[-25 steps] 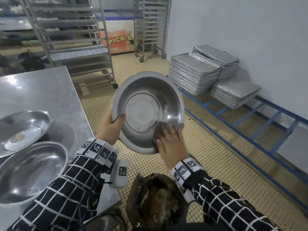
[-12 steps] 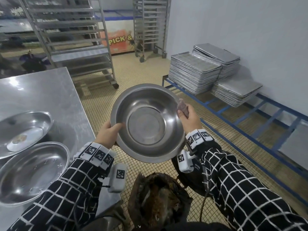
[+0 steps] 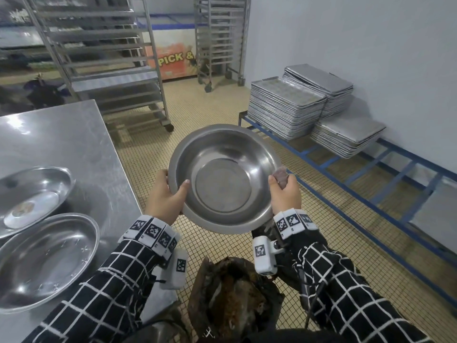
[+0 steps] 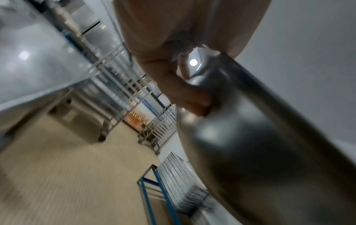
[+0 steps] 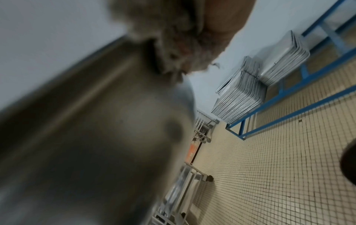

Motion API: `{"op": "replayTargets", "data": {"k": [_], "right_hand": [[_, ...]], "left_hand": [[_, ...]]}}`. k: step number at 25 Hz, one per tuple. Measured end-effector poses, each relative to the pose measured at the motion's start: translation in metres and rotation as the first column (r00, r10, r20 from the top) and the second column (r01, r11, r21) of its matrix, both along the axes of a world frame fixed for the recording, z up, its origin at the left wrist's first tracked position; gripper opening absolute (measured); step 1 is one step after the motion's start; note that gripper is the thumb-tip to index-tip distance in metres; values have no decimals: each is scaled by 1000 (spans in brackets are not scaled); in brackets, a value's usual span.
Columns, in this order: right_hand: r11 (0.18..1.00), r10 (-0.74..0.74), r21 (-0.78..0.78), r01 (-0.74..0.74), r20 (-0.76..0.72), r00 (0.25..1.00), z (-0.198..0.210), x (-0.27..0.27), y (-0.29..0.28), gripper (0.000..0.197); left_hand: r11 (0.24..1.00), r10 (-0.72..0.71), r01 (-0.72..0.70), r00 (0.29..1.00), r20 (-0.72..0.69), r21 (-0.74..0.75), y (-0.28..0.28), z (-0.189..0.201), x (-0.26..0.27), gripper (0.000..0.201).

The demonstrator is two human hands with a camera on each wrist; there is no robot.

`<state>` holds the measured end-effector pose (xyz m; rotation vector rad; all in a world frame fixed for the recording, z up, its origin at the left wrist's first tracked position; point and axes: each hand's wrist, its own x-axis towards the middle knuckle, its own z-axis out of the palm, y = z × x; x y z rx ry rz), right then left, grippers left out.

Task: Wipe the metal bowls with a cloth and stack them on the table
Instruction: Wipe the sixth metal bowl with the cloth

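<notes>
Beige tiled floor (image 3: 321,243), pale wall (image 3: 358,40), wheeled steel racks (image 3: 103,58), and tray stacks (image 3: 286,105) on a blue frame (image 3: 371,174).

Both arms wear long black sleeves crossed by a thin white grid, the left sleeve (image 3: 99,290) and the right sleeve (image 3: 346,293) matching exactly. Just above each cuff sits a white wristband printed with square black-and-white coded markers: the left wristband (image 3: 153,232) shows four tiles in a row, the right wristband (image 3: 294,222) three. Below the left wristband hangs a rounded white camera box (image 3: 176,271) carrying one small coded marker on its face. Below the right wristband hangs a second white camera box (image 3: 263,256), also marked, with a thin dark cable (image 3: 310,303) trailing from it down along the right sleeve.
</notes>
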<state>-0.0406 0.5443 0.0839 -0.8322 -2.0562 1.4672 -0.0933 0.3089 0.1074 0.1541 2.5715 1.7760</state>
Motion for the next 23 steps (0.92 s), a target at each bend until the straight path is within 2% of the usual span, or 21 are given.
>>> {"op": "replayTargets", "data": {"k": [2,5,9,12,15,16,19,23], "right_hand": [[991,105,71,-109,63,992,5,3,10,20],[973,179,123,-196,134,975,10,5,14,23],[1000,6,-20,-5,46,999,9,4,-5,22],[974,-160,-168,151,-41,986,8,-1,-28,18],[951,-240,-226,213,-100,966,10,-5,-34,21],[954,-231,-220,205,-97,968,12,-5,-30,22],[979,-109,-180,94,-73,991,18,-1,-8,21],[987,161,-18,-161,39,986,22,6,14,21]], "left_hand": [[997,-20,20,1000,10,-71,-8,-3,-6,17],[1000,-26,25,997,72,4,-15,-8,-13,14],[989,84,-89,995,50,122,-5,-8,-9,15],[962,179,-184,983,45,200,21,-5,6,17],[923,30,-76,991,127,377,37,-8,20,14],[922,-38,-18,990,136,388,35,-9,22,14],[961,-140,117,987,74,250,15,-3,14,12],[982,-30,18,997,64,187,-16,4,-17,15]]}}
